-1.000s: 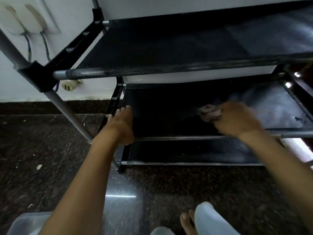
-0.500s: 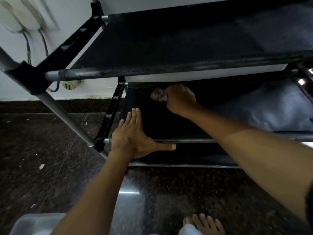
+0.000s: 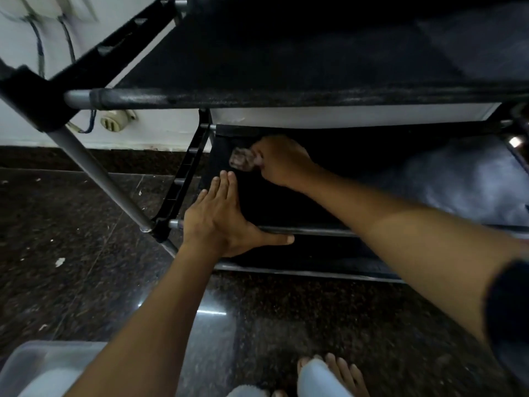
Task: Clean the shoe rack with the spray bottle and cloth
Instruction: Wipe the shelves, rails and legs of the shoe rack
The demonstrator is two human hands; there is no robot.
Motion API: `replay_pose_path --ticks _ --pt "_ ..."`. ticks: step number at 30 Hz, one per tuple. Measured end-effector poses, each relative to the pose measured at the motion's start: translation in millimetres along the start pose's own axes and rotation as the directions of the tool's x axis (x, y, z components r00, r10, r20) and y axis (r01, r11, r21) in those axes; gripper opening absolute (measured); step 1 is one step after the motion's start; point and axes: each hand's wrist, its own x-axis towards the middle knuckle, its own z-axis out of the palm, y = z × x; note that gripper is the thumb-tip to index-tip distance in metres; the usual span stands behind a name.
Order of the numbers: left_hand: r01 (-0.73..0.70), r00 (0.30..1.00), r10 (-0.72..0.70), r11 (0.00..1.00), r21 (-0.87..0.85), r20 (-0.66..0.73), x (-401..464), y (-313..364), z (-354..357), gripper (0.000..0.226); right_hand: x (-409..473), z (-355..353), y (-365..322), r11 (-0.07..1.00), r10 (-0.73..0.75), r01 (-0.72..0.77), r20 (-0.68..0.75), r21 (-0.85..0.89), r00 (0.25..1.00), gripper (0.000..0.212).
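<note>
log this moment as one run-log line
step: wiping lower shelf | right hand: grips cloth at back-left corner | left hand: flat on front rail | spray bottle: not in view

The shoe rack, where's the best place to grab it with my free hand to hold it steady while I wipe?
Probably the front rail of the shelf being wiped, gripped from above at the front. It is a thin round bar at the open edge, and the left hand lies flat right on it, while the right hand holds the cloth.
</note>
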Motion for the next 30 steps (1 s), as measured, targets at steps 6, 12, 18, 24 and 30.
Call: replay_pose_path --ticks 6,12,18,24,30 --pt "-0.014 1.0 0.013 1.0 0.013 0.027 0 0 1 0.165 43 6 -19 0.998 0.003 -0.011 -0.132 -0.057 0.991 0.034" --pt "-0.002 0.999 0.003 1.0 -0.002 0.042 -1 -1 0 0.163 -30 -17 82 0.933 0.337 -0.354 -0.193 -0.063 0.921 0.032" --pt "-0.004 1.0 0.004 1.0 0.012 0.013 1 -3 2 0.163 -72 -34 100 0.788 0.589 -0.616 -0.308 0.01 0.747 0.03" --pt "-0.011 0.999 0.01 1.0 0.018 0.03 5 -5 5 0.165 -57 15 -21 0.989 0.146 -0.141 -0.195 0.039 0.97 0.027" --pt "0.006 1.0 -0.006 1.0 0.008 0.017 5 -4 4 0.163 -83 -7 40 0.943 0.333 -0.333 -0.149 0.021 0.931 0.03"
